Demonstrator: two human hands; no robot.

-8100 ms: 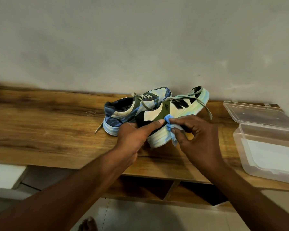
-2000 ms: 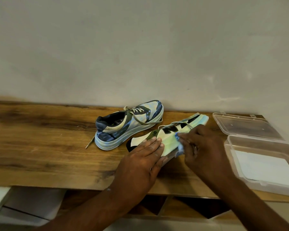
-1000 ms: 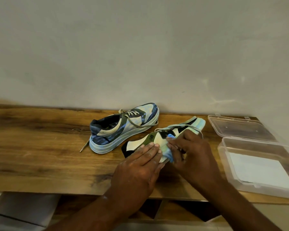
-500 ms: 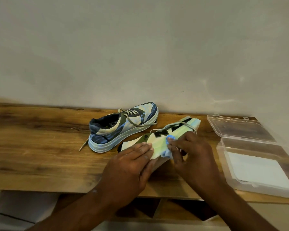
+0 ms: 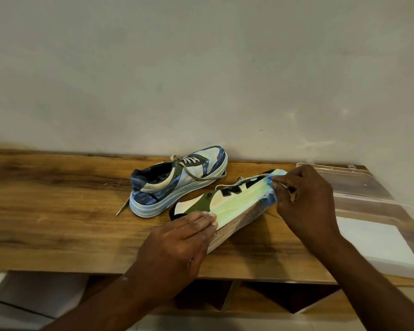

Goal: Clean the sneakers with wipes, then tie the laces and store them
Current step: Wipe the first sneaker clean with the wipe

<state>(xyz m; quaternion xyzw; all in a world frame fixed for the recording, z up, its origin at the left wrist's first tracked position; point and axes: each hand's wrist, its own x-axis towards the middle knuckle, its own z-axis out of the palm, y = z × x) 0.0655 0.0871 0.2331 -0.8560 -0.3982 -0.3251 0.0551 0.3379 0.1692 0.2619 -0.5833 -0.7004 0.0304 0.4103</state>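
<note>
Closest to us, the left hand (image 5: 179, 237) lies flat, fingers straight and together, pressing down on the heel end of the near sneaker (image 5: 227, 206), which is tipped on its side with the speckled outsole facing the camera. Just beyond and to the right of that hand, the right hand (image 5: 304, 204) is curled at the toe end, fingers and thumb pinching a small blue wipe (image 5: 271, 199) against the pale green edge of the sole (the wipe is mostly tucked under the fingers, only a crumpled bit showing). Right of the right hand, touching nothing, sits a clear plastic box (image 5: 378, 225) with its lid hinged open behind it and a white sheet inside. Further back, left of the right hand and past the left hand's fingertips, the second sneaker (image 5: 177, 185) stands upright on its sole, blue and white, laces loose, one lace end trailing onto the wooden shelf (image 5: 58, 211). Both shoes rest on that shelf, just apart from each other. Behind everything, a plain pale wall (image 5: 201, 68).
</note>
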